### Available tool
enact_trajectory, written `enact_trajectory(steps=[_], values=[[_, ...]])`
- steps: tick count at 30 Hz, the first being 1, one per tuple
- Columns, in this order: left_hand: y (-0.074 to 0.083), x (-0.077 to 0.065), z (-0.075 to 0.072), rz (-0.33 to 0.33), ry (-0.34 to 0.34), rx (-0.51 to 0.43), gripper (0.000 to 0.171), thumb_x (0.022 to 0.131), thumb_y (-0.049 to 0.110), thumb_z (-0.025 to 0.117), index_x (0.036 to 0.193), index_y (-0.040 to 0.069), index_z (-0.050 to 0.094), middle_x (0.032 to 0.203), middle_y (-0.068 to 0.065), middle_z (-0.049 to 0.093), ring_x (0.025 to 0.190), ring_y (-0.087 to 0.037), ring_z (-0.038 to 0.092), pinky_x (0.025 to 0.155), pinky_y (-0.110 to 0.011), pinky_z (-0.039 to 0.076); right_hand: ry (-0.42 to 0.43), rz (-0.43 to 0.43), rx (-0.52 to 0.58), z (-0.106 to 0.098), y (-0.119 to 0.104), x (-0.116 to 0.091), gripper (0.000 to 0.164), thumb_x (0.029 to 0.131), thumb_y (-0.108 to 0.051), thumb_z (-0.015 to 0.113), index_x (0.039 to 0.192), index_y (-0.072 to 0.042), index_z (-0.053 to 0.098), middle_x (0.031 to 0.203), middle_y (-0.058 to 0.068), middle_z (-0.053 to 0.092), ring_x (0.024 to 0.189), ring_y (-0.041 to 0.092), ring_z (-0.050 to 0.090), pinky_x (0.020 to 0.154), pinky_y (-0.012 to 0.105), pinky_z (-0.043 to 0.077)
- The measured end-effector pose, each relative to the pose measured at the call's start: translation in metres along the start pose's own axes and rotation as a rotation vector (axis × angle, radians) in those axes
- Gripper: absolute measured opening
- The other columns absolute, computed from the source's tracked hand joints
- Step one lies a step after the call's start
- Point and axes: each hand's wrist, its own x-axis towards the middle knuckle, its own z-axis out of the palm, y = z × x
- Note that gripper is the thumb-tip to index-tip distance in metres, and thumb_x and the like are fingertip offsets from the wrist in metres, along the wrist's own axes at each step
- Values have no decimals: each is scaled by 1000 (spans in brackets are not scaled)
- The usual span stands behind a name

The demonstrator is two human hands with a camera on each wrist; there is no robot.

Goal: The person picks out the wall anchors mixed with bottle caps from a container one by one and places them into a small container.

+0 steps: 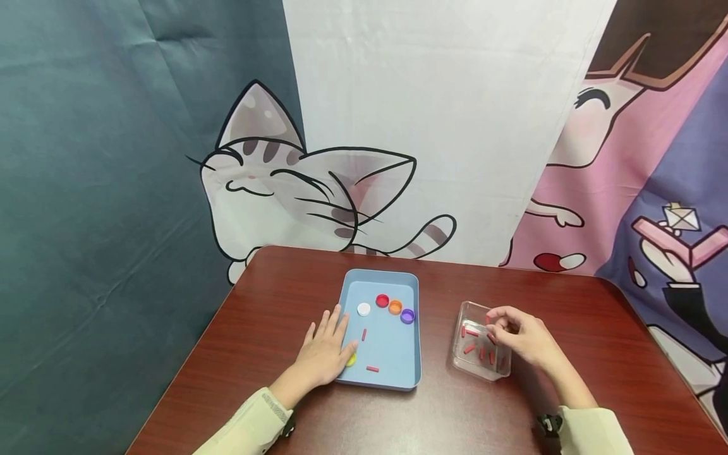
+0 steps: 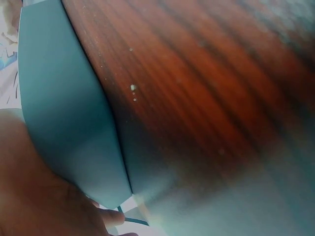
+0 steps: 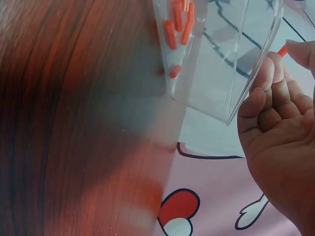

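Note:
My left hand (image 1: 325,356) rests, fingers straight and spread, on the left rim of a shallow blue tray (image 1: 395,373). Its thumb partly covers a small yellow round cap (image 1: 351,360). Inside the tray are a white cap (image 1: 363,309), a red cap (image 1: 382,301), an orange cap (image 1: 395,307) and a purple cap (image 1: 407,316). Two short red sticks lie there too, one a red stick (image 1: 372,368) near the front. Over a clear plastic box (image 1: 462,366), my right hand (image 1: 527,336) pinches a red stick (image 3: 282,50) between thumb and fingertips. Several red sticks (image 3: 177,15) lie in the box.
Tray and box stand apart on a dark red wooden table (image 1: 273,291), the box to the right. Behind the table hangs a printed cloth (image 1: 455,126) with a cartoon cat.

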Motion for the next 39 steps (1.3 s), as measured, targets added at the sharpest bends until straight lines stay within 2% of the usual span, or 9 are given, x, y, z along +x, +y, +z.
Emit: enact_trajectory(steps=[19, 28, 33, 39], values=[[1, 0, -1, -7, -1, -11, 67, 106, 47, 43, 159, 6, 32, 169, -13, 14, 155, -38, 15, 120, -62, 17, -17, 31, -42, -10, 5, 2, 19, 89, -12, 75, 108, -11, 70, 76, -6, 62, 67, 4, 55, 60, 22, 45], [2, 0, -3, -1, 6, -8, 67, 106, 46, 44, 158, 6, 33, 169, -13, 15, 154, -39, 16, 120, -63, 17, -11, 25, -23, -15, 3, 3, 26, 89, -8, 73, 115, -5, 67, 79, -4, 60, 68, 3, 56, 61, 21, 45], [1, 1, -2, 2, 11, -5, 67, 106, 47, 44, 159, 6, 32, 169, -12, 15, 154, -39, 16, 120, -63, 17, -13, 12, -15, -11, -2, 3, 26, 90, -9, 73, 115, -4, 67, 78, -4, 60, 67, 3, 55, 60, 21, 44], [1, 0, 0, 5, 21, -10, 67, 106, 45, 45, 158, 5, 33, 169, -14, 16, 154, -40, 17, 119, -64, 18, -17, -4, -21, 0, -11, 5, 22, 89, -8, 73, 111, -12, 68, 76, -6, 59, 64, 3, 52, 59, 23, 43]])
